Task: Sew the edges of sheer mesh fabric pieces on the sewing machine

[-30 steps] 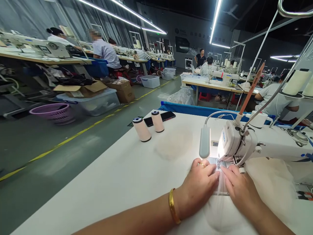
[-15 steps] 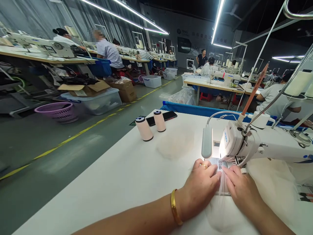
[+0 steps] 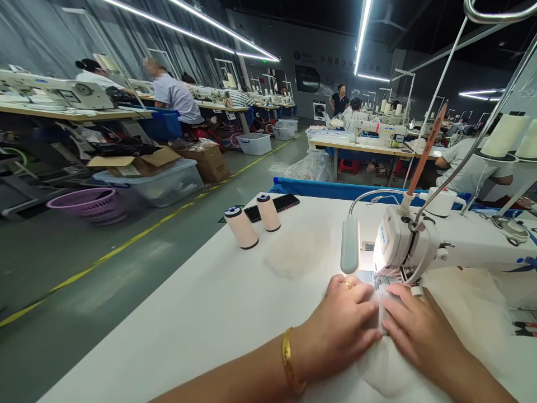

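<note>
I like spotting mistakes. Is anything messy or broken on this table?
Nothing stands out. Both hands, left and right, lie flat on the white cloth at the sewing machine. Two spools stand upright beside a phone lying flat on the table.

**One head-worn view, looking forward and down**

The only camera sits on the person's head, close above the white surface. It faces forward and down, so the forearms run in from the near edge and the sewing machine stands near on the right. Far beyond and to the left, the workshop aisle and other workstations stretch away.
</note>
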`<state>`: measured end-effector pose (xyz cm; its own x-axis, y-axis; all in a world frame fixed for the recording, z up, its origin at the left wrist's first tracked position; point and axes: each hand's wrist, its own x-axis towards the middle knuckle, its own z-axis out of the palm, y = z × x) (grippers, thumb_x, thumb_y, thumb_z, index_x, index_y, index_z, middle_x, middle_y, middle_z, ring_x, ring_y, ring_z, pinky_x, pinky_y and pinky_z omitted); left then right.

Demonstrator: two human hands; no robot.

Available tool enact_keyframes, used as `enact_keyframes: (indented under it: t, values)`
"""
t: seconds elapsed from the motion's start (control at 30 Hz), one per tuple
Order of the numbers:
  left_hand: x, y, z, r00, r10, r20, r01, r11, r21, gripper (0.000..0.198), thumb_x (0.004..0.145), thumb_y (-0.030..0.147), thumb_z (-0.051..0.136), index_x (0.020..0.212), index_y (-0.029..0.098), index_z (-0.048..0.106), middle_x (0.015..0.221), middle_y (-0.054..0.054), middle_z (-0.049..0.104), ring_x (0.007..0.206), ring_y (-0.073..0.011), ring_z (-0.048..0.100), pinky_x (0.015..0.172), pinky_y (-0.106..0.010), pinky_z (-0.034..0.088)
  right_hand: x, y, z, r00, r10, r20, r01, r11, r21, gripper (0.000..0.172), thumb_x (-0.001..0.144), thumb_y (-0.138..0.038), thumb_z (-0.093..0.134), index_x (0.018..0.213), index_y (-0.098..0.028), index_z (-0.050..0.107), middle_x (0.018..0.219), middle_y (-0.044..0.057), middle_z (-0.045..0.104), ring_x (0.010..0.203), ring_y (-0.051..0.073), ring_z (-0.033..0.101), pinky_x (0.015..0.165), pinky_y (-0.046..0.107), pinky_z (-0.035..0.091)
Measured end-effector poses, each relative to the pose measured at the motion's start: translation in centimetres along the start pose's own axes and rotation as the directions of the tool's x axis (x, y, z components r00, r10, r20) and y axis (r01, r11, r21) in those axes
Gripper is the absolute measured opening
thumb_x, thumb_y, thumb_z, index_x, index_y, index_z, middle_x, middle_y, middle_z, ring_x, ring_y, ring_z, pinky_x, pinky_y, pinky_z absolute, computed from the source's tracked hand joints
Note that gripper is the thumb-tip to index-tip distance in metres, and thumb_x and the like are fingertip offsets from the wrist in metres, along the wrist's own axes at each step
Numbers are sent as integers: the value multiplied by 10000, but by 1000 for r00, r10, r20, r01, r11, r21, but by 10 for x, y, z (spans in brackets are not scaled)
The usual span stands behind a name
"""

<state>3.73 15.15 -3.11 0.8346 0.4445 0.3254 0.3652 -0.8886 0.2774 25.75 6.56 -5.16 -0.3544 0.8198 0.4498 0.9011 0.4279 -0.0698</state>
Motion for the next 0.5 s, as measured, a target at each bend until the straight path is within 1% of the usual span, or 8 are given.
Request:
enact_keyframes:
  t: [0.03, 0.1, 0.13, 0.2, 0.23, 0.33, 0.4, 0.5]
  values:
    - [-2, 0, -6, 998, 29, 49, -28, 999, -23, 358, 831, 475, 842, 1062, 251, 684, 1092, -40, 673, 1035, -284, 601, 918, -432, 390, -1, -1, -7, 998, -16, 66, 11, 997, 78, 232, 1012, -304, 644, 1229, -233, 682, 1324, 117, 680, 1130, 306, 648, 898, 409, 564]
    - [-5, 0, -15, 988, 88, 129, -82, 995, -49, 596, 711, 580, 910, 1162, 273, 668, 1133, -48, 663, 1046, -299, 604, 913, -428, 409, -1, -1, -19, 976, -40, 214, -5, 978, 210, 453, 898, -439, 820, 1292, -291, 652, 1350, 73, 663, 1192, 302, 628, 955, 410, 574]
    - [-7, 0, -16, 984, 104, 145, -97, 994, -55, 612, 697, 560, 923, 1173, 277, 663, 1145, -51, 664, 1054, -302, 606, 918, -428, 416, -1, -1, -23, 963, -41, 266, -28, 968, 248, 480, 877, -438, 845, 1295, -312, 646, 1333, 55, 667, 1177, 288, 636, 952, 400, 580]
    - [-8, 0, -11, 988, 105, 113, -98, 993, -71, 311, 813, 354, 856, 1044, 258, 671, 1139, -43, 676, 1055, -276, 615, 938, -416, 423, -1, 3, -25, 953, -13, 302, -76, 957, 281, 266, 960, -314, 753, 1212, -305, 669, 1221, 37, 701, 1072, 249, 665, 902, 372, 587]
    - [-8, -1, -6, 992, 99, 76, -92, 992, -89, 135, 872, 222, 765, 949, 237, 656, 1109, -36, 686, 1031, -249, 620, 941, -401, 428, -1, 5, -24, 954, 4, 299, -96, 951, 294, 149, 1006, -235, 663, 1144, -286, 679, 1143, 34, 715, 1012, 234, 670, 883, 366, 584]
    - [-3, -3, 11, 999, 32, -36, -39, 978, -204, 221, 891, 9, 492, 845, 206, 581, 948, -19, 683, 863, -178, 604, 842, -328, 467, 1, 8, -17, 973, 47, 226, -131, 918, 374, 211, 1068, -176, 485, 1022, -253, 676, 986, 32, 728, 907, 219, 661, 846, 359, 566]
    - [3, -4, 18, 997, -41, -60, 21, 953, -303, 221, 904, 32, 427, 890, 209, 560, 881, -13, 653, 792, -168, 574, 752, -297, 479, 4, 6, -15, 985, 99, 145, -154, 881, 447, 236, 1093, -236, 458, 1046, -261, 688, 1007, 37, 744, 922, 219, 674, 836, 347, 561]
    - [14, -4, 20, 990, -142, -12, 127, 915, -382, 151, 910, 94, 411, 869, 222, 480, 852, -3, 606, 756, -166, 542, 692, -287, 480, 9, 1, -13, 970, 237, 47, -226, 817, 531, 292, 1103, -312, 446, 1021, -271, 724, 1004, 34, 764, 916, 215, 701, 819, 323, 567]
